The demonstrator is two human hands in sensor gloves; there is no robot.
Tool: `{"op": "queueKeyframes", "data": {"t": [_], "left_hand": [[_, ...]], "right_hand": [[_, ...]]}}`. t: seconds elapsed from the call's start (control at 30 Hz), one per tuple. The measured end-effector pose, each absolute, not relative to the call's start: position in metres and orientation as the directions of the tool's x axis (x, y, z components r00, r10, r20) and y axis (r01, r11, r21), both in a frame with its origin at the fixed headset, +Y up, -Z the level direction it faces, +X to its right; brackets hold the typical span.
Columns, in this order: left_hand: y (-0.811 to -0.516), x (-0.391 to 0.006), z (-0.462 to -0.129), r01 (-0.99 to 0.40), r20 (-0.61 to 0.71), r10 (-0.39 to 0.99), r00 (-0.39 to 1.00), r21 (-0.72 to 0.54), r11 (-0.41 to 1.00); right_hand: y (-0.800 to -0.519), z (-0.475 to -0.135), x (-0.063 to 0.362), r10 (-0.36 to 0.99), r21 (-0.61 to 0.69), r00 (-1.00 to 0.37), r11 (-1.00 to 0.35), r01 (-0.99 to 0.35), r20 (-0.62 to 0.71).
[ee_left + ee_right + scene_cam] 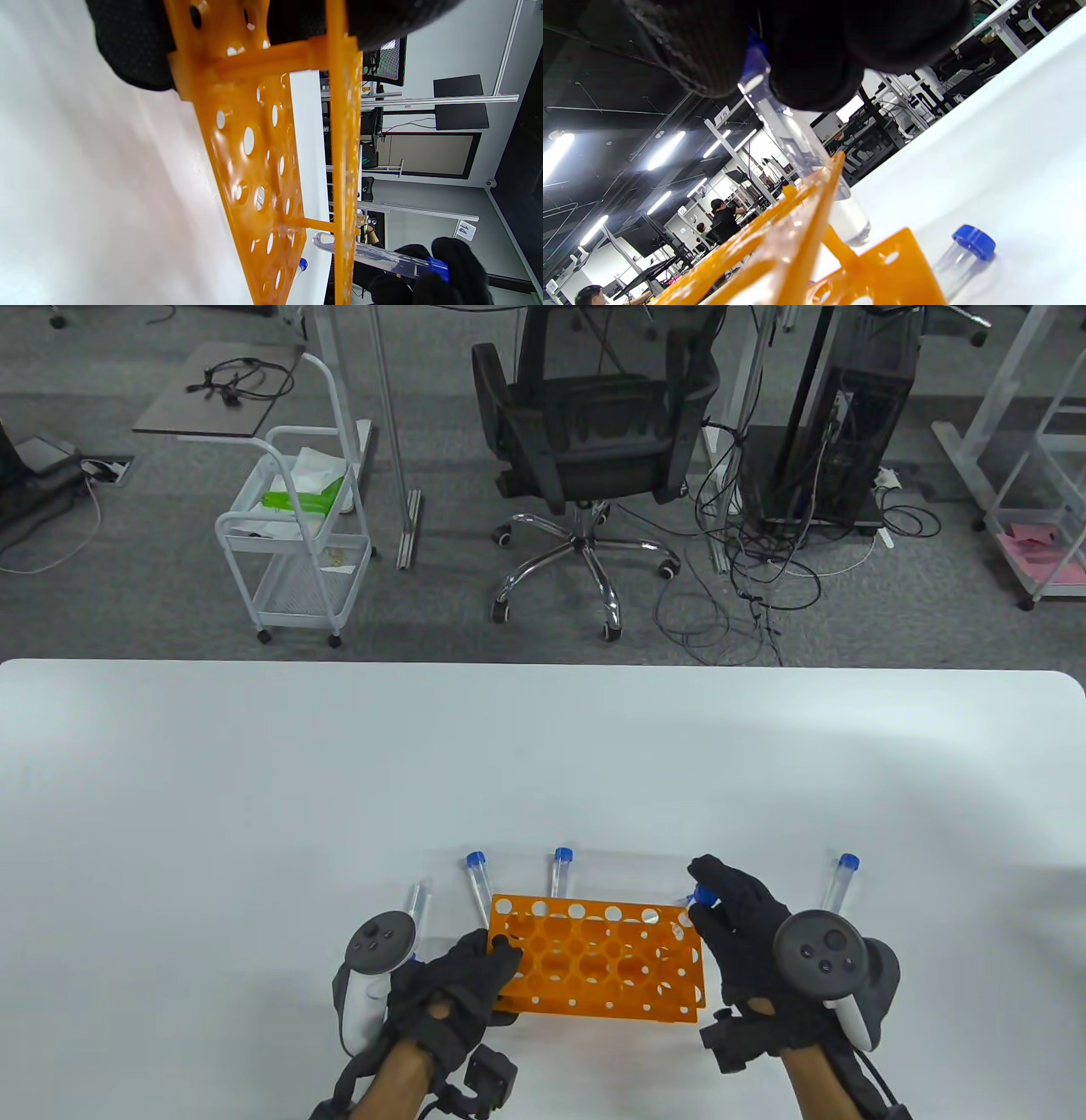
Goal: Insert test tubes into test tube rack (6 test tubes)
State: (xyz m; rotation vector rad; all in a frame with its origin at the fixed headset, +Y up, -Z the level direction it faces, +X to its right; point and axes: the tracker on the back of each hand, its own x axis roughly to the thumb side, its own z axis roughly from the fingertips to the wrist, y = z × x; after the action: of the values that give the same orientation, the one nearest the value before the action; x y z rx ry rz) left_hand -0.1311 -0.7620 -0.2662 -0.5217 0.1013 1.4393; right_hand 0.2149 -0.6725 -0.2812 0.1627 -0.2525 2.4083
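Five test tubes (479,881), one rack (598,954), two hands.

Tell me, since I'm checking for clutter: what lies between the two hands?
In the table view, the orange test tube rack fills that stretch: the left hand grips its left end, and the right hand holds a blue-capped test tube at its far right corner.

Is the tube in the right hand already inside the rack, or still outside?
Partly in. The tube held by the right hand has passed through the top plate of the rack; its tip has not reached the bottom.
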Motion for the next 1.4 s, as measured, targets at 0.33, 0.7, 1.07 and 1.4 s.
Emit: {"op": "queueKeyframes", "data": {"t": [0.33,0.7,1.07,1.4], "left_hand": [[-0.761,-0.133,-0.266,-0.96,-0.371,0.916,0.155,-0.277,0.05],[-0.761,-0.133,-0.266,-0.958,-0.368,0.915,0.168,-0.281,0.063],[-0.76,-0.137,-0.266,-0.964,-0.368,0.918,0.148,-0.261,0.051],[-0.761,-0.146,-0.27,-0.97,-0.382,0.915,0.127,-0.24,0.034]], "right_hand": [[-0.679,-0.283,0.212,0.636,-0.094,-0.748,-0.747,-0.658,0.188],[-0.682,-0.283,0.211,0.636,-0.055,-0.749,-0.754,-0.654,0.184],[-0.69,-0.299,0.242,0.725,-0.094,-0.685,-0.679,-0.728,0.072],[-0.727,-0.325,0.242,0.639,-0.043,-0.767,-0.769,-0.638,-0.054]]}}
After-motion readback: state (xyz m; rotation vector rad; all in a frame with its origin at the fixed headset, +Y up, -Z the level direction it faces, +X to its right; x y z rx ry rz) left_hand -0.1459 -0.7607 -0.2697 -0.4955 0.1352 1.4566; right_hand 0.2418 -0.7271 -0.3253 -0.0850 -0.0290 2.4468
